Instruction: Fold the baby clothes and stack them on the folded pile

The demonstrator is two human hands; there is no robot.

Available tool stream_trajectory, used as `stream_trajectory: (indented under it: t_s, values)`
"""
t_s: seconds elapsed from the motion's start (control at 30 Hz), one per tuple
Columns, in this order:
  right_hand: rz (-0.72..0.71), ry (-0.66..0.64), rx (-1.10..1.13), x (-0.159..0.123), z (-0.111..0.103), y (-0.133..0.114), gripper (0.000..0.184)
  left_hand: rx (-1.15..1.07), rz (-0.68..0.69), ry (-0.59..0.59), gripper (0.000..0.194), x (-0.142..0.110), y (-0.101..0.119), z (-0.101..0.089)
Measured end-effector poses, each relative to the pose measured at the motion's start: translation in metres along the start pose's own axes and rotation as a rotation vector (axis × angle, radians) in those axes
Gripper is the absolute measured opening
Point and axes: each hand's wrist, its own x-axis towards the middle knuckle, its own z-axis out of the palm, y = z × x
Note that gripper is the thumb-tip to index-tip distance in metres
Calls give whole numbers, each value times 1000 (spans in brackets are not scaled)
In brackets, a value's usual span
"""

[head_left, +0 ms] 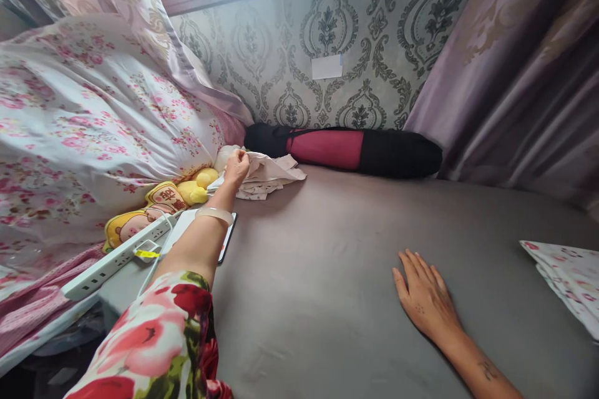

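single head view, looking forward and down over a grey mattress (327, 274), close range, facing a wallpapered wall (374, 31)

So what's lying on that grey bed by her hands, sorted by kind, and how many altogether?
Folded pale cloths, pinched by the left hand: 1
Yellow plush toys: 1
White power strips: 1
Black-and-red rolls: 1
Floral folded fabrics, beyond the flat right hand: 1
Total: 5

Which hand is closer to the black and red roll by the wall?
Left. The left hand grips cloth just beside the roll; the right hand lies flat on the bed, farther away.
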Motion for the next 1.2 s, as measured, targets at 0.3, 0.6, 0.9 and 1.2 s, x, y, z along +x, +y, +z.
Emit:
stream_trajectory:
  t_s: [0.3, 0.6, 0.9, 1.2]
  values:
    - [3, -21, -8, -1, -3, -2, 63, -580, 14, 4, 8, -14, 49, 21]
    - [6, -26, -4, -2, -2, -2, 61, -964, -36, -111, 23, -49, 80, 48]
    - [15, -167, 155, 25, -24, -5, 47, -1041, -160, -311, 32, -122, 97, 76]
    - [75, -23, 625, 72, -36, -62, 48, -1013, -168, -418, 27, -198, 107, 100]
